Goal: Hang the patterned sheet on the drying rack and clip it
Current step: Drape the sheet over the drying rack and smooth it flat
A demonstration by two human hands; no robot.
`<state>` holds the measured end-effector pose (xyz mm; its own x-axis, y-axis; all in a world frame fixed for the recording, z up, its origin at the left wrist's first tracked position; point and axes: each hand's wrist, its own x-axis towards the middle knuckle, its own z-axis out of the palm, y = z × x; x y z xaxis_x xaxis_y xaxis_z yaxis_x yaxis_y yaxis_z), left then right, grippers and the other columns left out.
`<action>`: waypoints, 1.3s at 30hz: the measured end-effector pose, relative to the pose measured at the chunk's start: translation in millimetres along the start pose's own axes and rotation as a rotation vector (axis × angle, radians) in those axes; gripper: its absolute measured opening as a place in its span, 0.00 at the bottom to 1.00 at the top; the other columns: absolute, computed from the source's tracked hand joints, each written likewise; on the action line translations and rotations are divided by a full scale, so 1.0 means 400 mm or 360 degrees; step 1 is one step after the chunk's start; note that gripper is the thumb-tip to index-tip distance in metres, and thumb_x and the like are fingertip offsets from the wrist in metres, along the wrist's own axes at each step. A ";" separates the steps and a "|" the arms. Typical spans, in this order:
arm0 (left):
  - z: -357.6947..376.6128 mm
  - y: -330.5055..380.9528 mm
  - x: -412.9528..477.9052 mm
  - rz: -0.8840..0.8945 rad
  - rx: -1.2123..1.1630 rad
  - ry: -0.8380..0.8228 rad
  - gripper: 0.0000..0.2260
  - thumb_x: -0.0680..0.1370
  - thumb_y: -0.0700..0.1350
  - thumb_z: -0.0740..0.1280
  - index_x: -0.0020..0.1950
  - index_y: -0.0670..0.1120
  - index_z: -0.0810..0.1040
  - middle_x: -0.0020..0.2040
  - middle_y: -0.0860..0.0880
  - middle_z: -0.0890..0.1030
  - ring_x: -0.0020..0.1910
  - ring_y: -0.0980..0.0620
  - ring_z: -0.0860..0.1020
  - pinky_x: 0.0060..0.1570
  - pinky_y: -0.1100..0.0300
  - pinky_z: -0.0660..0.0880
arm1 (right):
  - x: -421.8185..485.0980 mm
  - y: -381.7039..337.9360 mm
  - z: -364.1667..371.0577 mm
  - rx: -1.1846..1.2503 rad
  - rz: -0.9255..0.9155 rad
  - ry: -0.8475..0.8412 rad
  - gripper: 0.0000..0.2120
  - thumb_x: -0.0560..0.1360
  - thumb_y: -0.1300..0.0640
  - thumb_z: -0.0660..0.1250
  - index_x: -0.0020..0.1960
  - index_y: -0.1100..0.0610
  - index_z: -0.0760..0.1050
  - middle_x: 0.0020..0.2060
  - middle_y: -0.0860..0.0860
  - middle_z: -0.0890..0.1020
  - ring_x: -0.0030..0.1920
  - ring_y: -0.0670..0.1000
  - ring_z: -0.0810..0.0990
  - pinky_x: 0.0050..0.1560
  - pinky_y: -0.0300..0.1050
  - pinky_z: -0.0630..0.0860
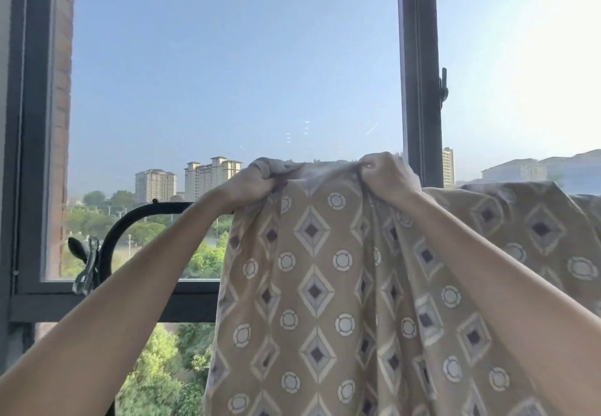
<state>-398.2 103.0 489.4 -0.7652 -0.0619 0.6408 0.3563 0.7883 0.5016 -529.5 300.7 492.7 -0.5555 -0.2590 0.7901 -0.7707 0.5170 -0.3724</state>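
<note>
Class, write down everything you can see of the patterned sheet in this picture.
The tan patterned cloth sheet looks soft, printed with grey diamonds with dark centres and white ringed circles. The left hand and right hand each grip its bunched top edge. From there it hangs in loose vertical folds past the bottom of the picture. Its right part lies draped over something hidden, likely the black metal drying rack.

Black rack (172, 206) carries draped sheet (312, 285), apparently 1 clip (86, 269).
</note>
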 end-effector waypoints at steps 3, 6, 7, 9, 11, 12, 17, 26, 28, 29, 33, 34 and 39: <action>-0.012 -0.041 0.015 -0.0065 0.0312 0.0146 0.06 0.77 0.46 0.66 0.49 0.52 0.83 0.50 0.54 0.82 0.51 0.57 0.78 0.44 0.71 0.73 | -0.007 -0.003 0.006 -0.0120 -0.0011 -0.0391 0.15 0.72 0.61 0.60 0.53 0.47 0.79 0.45 0.51 0.81 0.45 0.53 0.79 0.47 0.46 0.76; -0.022 -0.068 0.007 -0.0250 0.0850 0.0372 0.17 0.71 0.63 0.66 0.41 0.50 0.83 0.36 0.54 0.81 0.40 0.54 0.80 0.32 0.66 0.70 | -0.025 -0.003 0.013 0.0026 -0.0217 -0.0267 0.10 0.75 0.58 0.62 0.55 0.50 0.77 0.47 0.51 0.81 0.43 0.51 0.79 0.42 0.44 0.73; -0.029 -0.071 -0.007 -0.0365 0.1020 0.0462 0.24 0.68 0.69 0.64 0.36 0.48 0.80 0.30 0.51 0.77 0.34 0.52 0.78 0.31 0.63 0.69 | -0.031 -0.001 0.018 0.0040 -0.0259 -0.0242 0.08 0.77 0.55 0.63 0.54 0.52 0.77 0.46 0.52 0.81 0.42 0.52 0.80 0.40 0.44 0.73; -0.034 -0.070 -0.049 -0.0524 0.1154 0.0625 0.29 0.66 0.73 0.60 0.27 0.46 0.68 0.24 0.50 0.67 0.25 0.51 0.70 0.29 0.63 0.67 | -0.044 0.006 0.035 0.0004 -0.0323 -0.0179 0.09 0.78 0.50 0.62 0.52 0.55 0.76 0.41 0.53 0.82 0.40 0.54 0.81 0.34 0.42 0.72; -0.029 -0.078 -0.094 -0.0482 0.1194 0.0820 0.29 0.68 0.72 0.58 0.27 0.46 0.65 0.23 0.51 0.66 0.24 0.52 0.67 0.33 0.60 0.69 | -0.053 0.009 0.045 -0.0062 -0.0385 -0.0077 0.14 0.79 0.47 0.60 0.50 0.57 0.76 0.34 0.52 0.80 0.34 0.52 0.79 0.30 0.39 0.69; -0.021 -0.089 -0.116 -0.0395 0.1207 0.0997 0.29 0.70 0.71 0.57 0.29 0.45 0.69 0.25 0.50 0.69 0.26 0.51 0.70 0.39 0.56 0.70 | -0.057 0.010 0.048 -0.0080 -0.0411 -0.0028 0.16 0.80 0.46 0.59 0.49 0.58 0.76 0.31 0.51 0.79 0.30 0.51 0.77 0.28 0.39 0.67; 0.073 -0.154 -0.209 -0.0072 0.0677 0.1632 0.16 0.77 0.54 0.65 0.54 0.42 0.69 0.54 0.43 0.70 0.57 0.43 0.67 0.59 0.46 0.64 | -0.062 0.018 0.063 -0.0100 -0.0404 0.0031 0.23 0.78 0.40 0.55 0.34 0.56 0.70 0.24 0.48 0.72 0.23 0.50 0.71 0.25 0.39 0.65; 0.147 -0.144 -0.301 -0.0814 -0.0971 0.0137 0.24 0.66 0.53 0.76 0.57 0.43 0.80 0.50 0.43 0.84 0.48 0.44 0.82 0.50 0.52 0.78 | -0.097 0.002 0.087 -0.0130 -0.0297 0.0379 0.28 0.78 0.37 0.51 0.30 0.56 0.67 0.23 0.49 0.71 0.26 0.53 0.73 0.34 0.45 0.71; 0.153 -0.128 -0.295 -0.0815 -0.0972 0.0025 0.21 0.66 0.49 0.77 0.56 0.43 0.80 0.49 0.43 0.84 0.45 0.45 0.83 0.48 0.53 0.78 | -0.104 0.003 0.084 -0.0196 -0.0313 0.0356 0.25 0.78 0.36 0.50 0.33 0.54 0.66 0.24 0.49 0.71 0.27 0.53 0.73 0.35 0.44 0.70; 0.154 -0.121 -0.288 -0.0837 -0.0968 0.0006 0.20 0.67 0.48 0.76 0.55 0.43 0.80 0.48 0.43 0.84 0.43 0.46 0.83 0.46 0.54 0.78 | -0.109 0.005 0.081 -0.0225 -0.0365 0.0323 0.24 0.78 0.36 0.50 0.36 0.54 0.67 0.26 0.48 0.73 0.28 0.52 0.74 0.36 0.44 0.69; 0.145 -0.101 -0.265 -0.0784 -0.0617 0.0245 0.09 0.73 0.48 0.71 0.50 0.46 0.79 0.44 0.49 0.83 0.43 0.51 0.82 0.44 0.60 0.78 | -0.144 0.025 0.055 -0.0133 -0.0782 0.0093 0.24 0.73 0.33 0.57 0.57 0.50 0.70 0.39 0.41 0.79 0.39 0.47 0.77 0.49 0.42 0.64; 0.129 -0.099 -0.265 -0.0705 -0.0318 0.0289 0.10 0.74 0.51 0.70 0.47 0.45 0.80 0.43 0.49 0.83 0.43 0.50 0.81 0.44 0.60 0.77 | -0.150 0.032 0.046 -0.0153 -0.0861 0.0064 0.24 0.73 0.33 0.60 0.59 0.49 0.70 0.41 0.41 0.78 0.44 0.47 0.77 0.52 0.44 0.64; 0.040 -0.093 -0.302 -0.0373 0.0690 0.0497 0.24 0.73 0.57 0.69 0.24 0.45 0.67 0.22 0.49 0.70 0.22 0.51 0.70 0.24 0.62 0.65 | -0.162 0.052 0.034 -0.0156 -0.0919 0.0116 0.14 0.76 0.46 0.66 0.55 0.55 0.75 0.37 0.42 0.71 0.42 0.47 0.71 0.49 0.46 0.70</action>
<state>-327.5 91.0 384.1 -0.5793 -0.3905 0.7155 -0.1058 0.9064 0.4090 -513.9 317.3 427.1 -0.0288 -0.4664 0.8841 -0.9076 0.3829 0.1724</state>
